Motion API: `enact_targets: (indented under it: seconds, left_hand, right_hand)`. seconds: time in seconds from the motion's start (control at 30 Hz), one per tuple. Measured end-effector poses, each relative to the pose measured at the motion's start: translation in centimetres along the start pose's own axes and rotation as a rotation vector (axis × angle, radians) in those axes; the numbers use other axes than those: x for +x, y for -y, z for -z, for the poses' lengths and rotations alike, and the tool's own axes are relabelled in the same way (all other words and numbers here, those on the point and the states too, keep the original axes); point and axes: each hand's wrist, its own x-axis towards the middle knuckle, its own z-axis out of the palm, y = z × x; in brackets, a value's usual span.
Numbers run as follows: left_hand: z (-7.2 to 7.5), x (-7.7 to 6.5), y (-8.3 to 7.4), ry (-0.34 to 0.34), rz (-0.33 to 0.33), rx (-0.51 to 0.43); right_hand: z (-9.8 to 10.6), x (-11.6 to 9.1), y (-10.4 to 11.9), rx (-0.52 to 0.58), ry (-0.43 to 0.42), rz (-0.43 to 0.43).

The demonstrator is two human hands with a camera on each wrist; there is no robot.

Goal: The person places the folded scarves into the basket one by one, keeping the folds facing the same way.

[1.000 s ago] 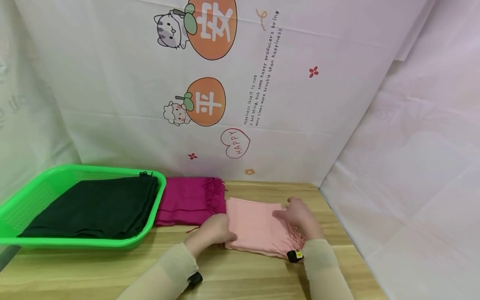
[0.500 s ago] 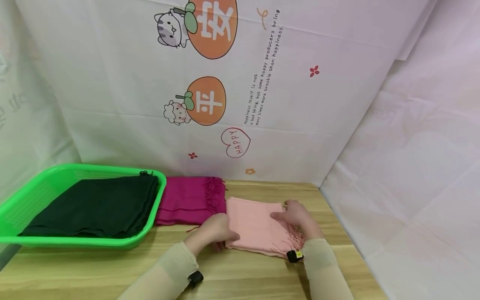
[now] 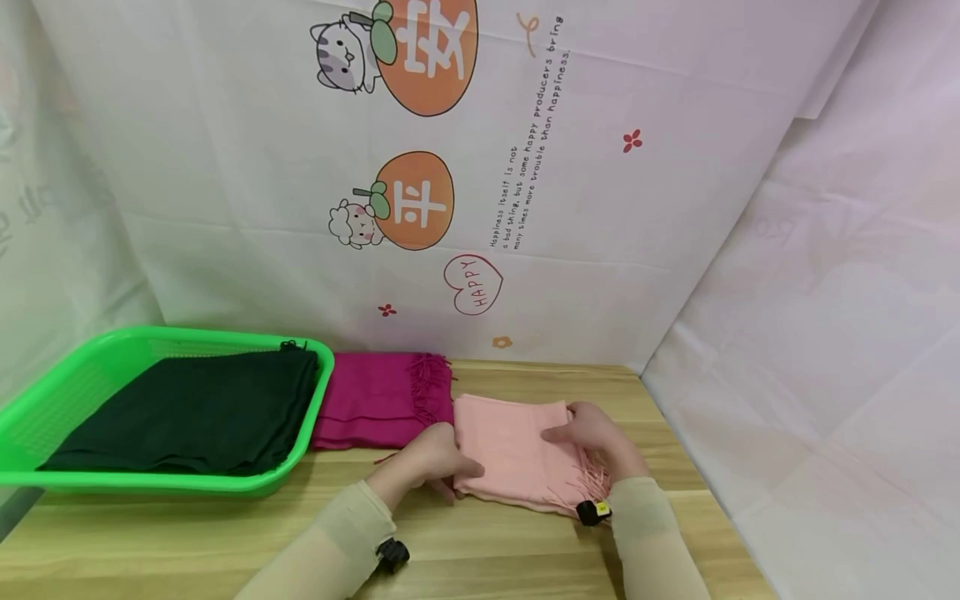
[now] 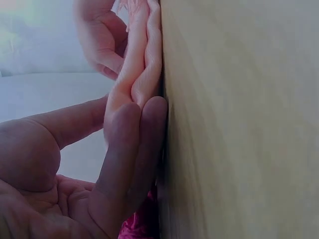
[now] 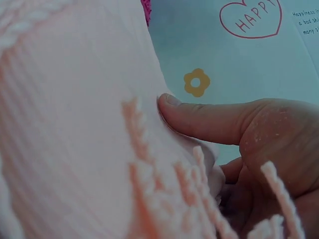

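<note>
A folded pink scarf point(image 3: 517, 450) with fringe along its right end lies on the wooden table. My left hand point(image 3: 427, 458) pinches its left edge, thumb on top and fingers at the side and underside, as the left wrist view shows against the layered fold point(image 4: 144, 64). At the right edge, near the fringe, my right hand point(image 3: 600, 433) holds the scarf with the thumb on top. The fingers curl beneath the cloth in the right wrist view, partly hidden by fringe strands point(image 5: 192, 174). Left of it lies a folded magenta scarf point(image 3: 371, 400), its fringe beside the pink cloth.
A green plastic basket point(image 3: 187, 482) stands at the left, with a folded dark green cloth point(image 3: 195, 412) inside. A white printed sheet point(image 3: 570, 275) hangs behind the table point(image 3: 465, 550), and another white sheet runs along the right side.
My left thumb has slid slightly right onto the pink scarf. The right fingers have tucked in around the scarf's right edge. The scarf has barely moved.
</note>
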Motion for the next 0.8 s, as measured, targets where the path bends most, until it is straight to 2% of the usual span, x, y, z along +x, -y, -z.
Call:
enact_targets:
  seconds: [0.17, 0.4, 0.6, 0.8]
  left_hand:
    - [-0.18, -0.08, 0.03, 0.011, -0.008, -0.041]
    - [-0.25, -0.11, 0.03, 0.025, 0.006, -0.041]
    - [-0.49, -0.20, 0.08, 0.027, 0.028, -0.034]
    - [-0.53, -0.18, 0.17, 0.037, 0.035, -0.032]
  right_hand:
    - [-0.07, 0.30, -0.43, 0.045, -0.002, -0.002]
    - [-0.03, 0.16, -0.60, 0.202, 0.061, -0.034]
    - [0.08, 0.14, -0.69, 0.240, 0.130, -0.009]
    - [0.25, -0.07, -0.46, 0.312, 0.142, -0.002]
